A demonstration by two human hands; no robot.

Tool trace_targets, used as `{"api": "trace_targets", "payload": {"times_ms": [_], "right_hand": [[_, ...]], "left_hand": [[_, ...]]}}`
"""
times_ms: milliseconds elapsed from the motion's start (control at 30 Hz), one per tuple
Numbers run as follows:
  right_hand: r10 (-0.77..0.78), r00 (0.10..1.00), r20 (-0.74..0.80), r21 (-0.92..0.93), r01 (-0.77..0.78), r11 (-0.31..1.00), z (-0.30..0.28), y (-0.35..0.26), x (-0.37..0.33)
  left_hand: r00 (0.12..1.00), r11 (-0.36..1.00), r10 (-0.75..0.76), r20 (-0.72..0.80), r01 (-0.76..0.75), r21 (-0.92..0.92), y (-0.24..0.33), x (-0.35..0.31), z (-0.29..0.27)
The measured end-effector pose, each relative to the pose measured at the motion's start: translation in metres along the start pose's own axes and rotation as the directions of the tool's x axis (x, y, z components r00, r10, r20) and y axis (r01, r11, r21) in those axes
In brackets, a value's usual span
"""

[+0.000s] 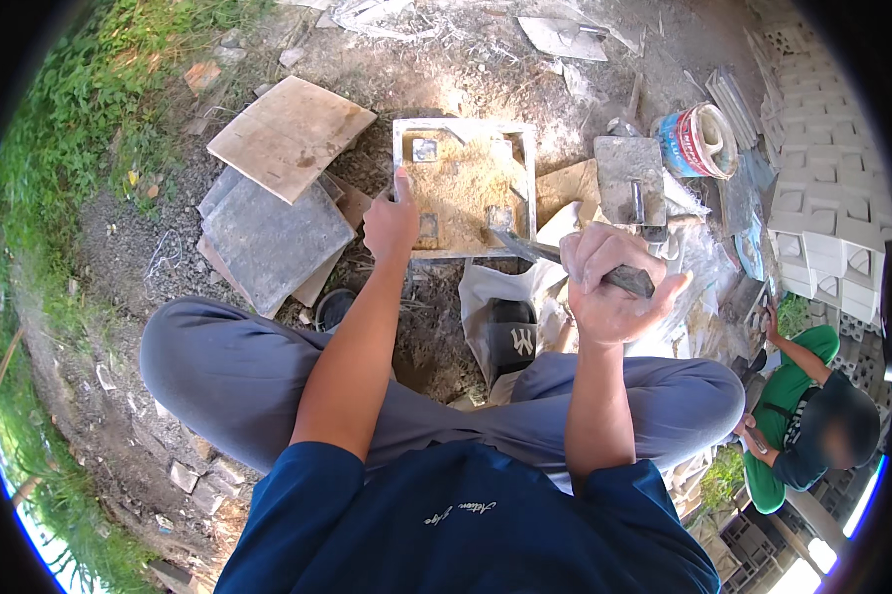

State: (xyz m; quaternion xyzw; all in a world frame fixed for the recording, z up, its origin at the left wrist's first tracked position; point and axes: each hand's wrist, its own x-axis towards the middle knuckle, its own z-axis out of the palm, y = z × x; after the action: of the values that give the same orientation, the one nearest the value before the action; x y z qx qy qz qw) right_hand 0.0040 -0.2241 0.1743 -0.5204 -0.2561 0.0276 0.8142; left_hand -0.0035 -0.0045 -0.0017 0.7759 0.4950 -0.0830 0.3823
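Observation:
On the ground before me lies a square, shallow white-edged frame (pixel 531 178) filled with tan, sand-like material (pixel 461 188). Small dark squares sit near its corners. My left hand (pixel 392 226) is closed on the frame's left edge, thumb along the top of the rim. In my right hand (pixel 614 282) is a long narrow tool with a flat grey blade (pixel 533 247), its dark end poking out of my fist. The blade slants down to the left. Its tip is at the lower right dark square, though whether it touches cannot be made out.
Stacked at left are a tan board (pixel 293 134) and a grey slab (pixel 278 238). Right of the frame lie a grey board (pixel 629 158) and a paint bucket (pixel 698 142). Pale blocks (pixel 827 198) line the far right. A co-worker in green (pixel 797 371) crouches at lower right.

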Motion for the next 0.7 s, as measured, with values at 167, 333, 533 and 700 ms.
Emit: {"api": "trace_targets", "payload": {"times_ms": [167, 333, 533, 700], "right_hand": [[-0.076, 0.997, -0.033, -0.102, 0.072, 0.992, 0.008, 0.003, 0.015], [-0.077, 0.977, -0.199, -0.255, 0.024, 0.967, 0.025, 0.001, 0.005], [-0.163, 0.985, -0.063, -0.180, 0.150, 0.972, 0.004, 0.016, -0.006], [-0.125, 0.935, -0.332, -0.365, -0.005, 0.931, 0.016, 0.003, -0.018]], "left_hand": [[1.000, 1.000, 0.009, -0.016, -0.009, -0.004, 0.000, 0.000, 0.001], [1.000, 1.000, 0.019, -0.019, -0.019, 0.005, -0.004, 0.006, 0.001], [0.999, 0.999, 0.035, -0.030, -0.034, 0.026, 0.002, 0.001, 0.004], [0.998, 0.999, 0.034, -0.060, -0.032, 0.030, -0.002, 0.003, 0.002]]}}
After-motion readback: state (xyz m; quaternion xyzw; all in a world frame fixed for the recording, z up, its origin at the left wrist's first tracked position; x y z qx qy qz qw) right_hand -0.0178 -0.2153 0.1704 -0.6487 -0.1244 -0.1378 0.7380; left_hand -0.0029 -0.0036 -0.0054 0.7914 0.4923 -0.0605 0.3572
